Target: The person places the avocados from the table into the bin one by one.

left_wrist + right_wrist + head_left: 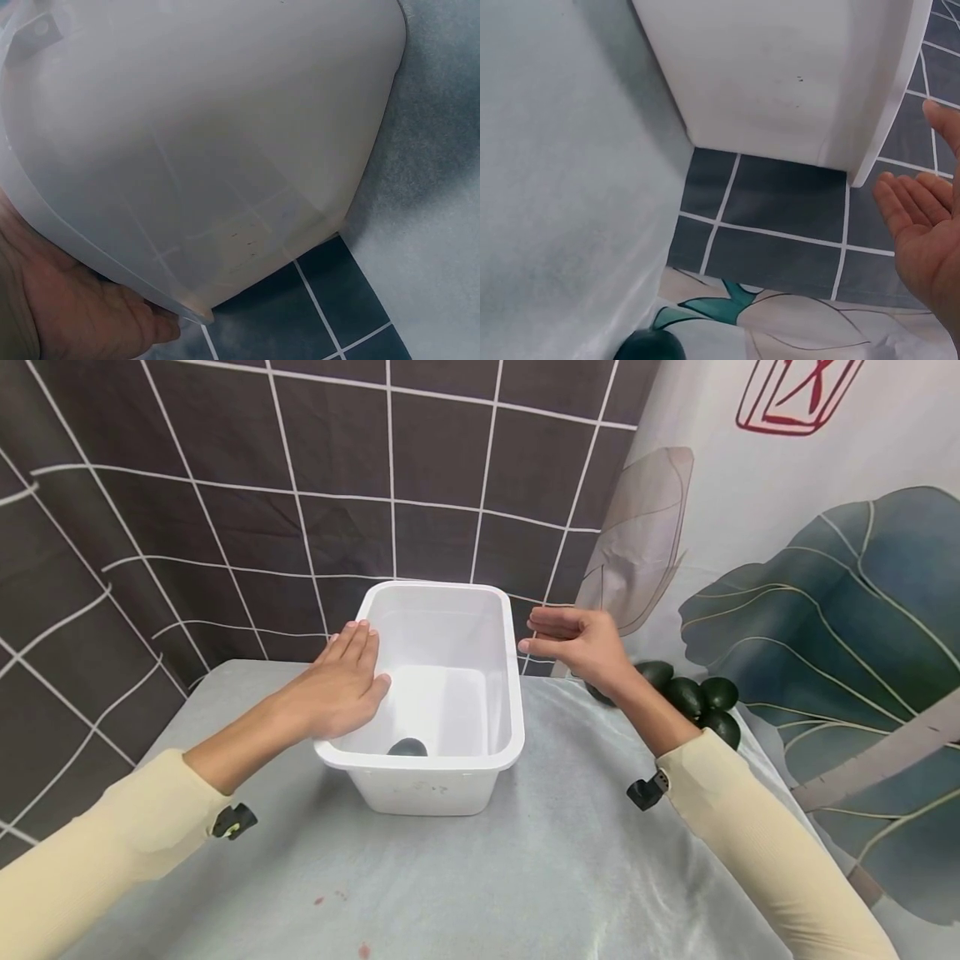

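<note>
A deep white plastic tub stands on the cloth-covered table. My left hand lies on its left rim, fingers straight; in the left wrist view, that hand touches the rim beside the tub's outer wall. My right hand is held just off the right rim, with nothing in it. The right wrist view shows this hand apart from the tub, its fingers nearly straight. Inside the tub, near its front wall, sits a dark rounded object, only partly seen.
Several dark green avocado-like fruits lie by the table's right edge, behind my right forearm; one such fruit shows in the right wrist view. A dark gridded curtain hangs behind the table, and a leaf-patterned curtain at the right.
</note>
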Action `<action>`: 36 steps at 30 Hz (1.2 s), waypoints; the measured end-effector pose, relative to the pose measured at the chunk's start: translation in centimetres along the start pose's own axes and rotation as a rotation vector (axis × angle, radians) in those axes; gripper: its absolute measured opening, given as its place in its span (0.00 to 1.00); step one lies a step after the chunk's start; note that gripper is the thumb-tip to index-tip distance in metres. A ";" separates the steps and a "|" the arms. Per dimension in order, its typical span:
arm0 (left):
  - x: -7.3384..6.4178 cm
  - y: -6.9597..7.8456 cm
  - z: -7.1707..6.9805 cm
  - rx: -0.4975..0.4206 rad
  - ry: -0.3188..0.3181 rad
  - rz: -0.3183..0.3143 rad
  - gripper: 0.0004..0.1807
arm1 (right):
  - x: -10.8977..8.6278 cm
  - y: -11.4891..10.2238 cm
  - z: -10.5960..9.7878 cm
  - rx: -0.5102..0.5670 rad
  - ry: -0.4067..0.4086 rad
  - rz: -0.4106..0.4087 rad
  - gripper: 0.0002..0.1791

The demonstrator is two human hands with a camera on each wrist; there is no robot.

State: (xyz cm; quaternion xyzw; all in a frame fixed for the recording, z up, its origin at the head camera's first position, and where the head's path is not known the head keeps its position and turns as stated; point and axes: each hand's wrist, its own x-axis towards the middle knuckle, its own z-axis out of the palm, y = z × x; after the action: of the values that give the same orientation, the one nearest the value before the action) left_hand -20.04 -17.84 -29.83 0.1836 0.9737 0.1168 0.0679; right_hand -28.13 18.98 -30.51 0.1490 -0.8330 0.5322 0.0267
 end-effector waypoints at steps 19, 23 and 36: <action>0.0 0.0 0.0 0.005 0.003 0.003 0.44 | -0.8 1.3 -0.8 -0.029 -0.016 0.008 0.35; 0.0 0.0 0.1 -0.002 0.002 0.006 0.44 | -1.0 1.7 -1.0 -0.020 -0.001 0.017 0.35; 0.1 -0.2 0.2 0.002 0.011 0.007 0.44 | -1.3 2.4 -1.9 -0.033 0.013 0.045 0.35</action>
State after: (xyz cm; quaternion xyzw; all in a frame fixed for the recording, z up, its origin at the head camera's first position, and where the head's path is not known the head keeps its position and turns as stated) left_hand -20.15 -17.91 -30.04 0.1865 0.9735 0.1171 0.0619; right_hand -27.78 21.84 -32.04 0.1261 -0.8446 0.5199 0.0227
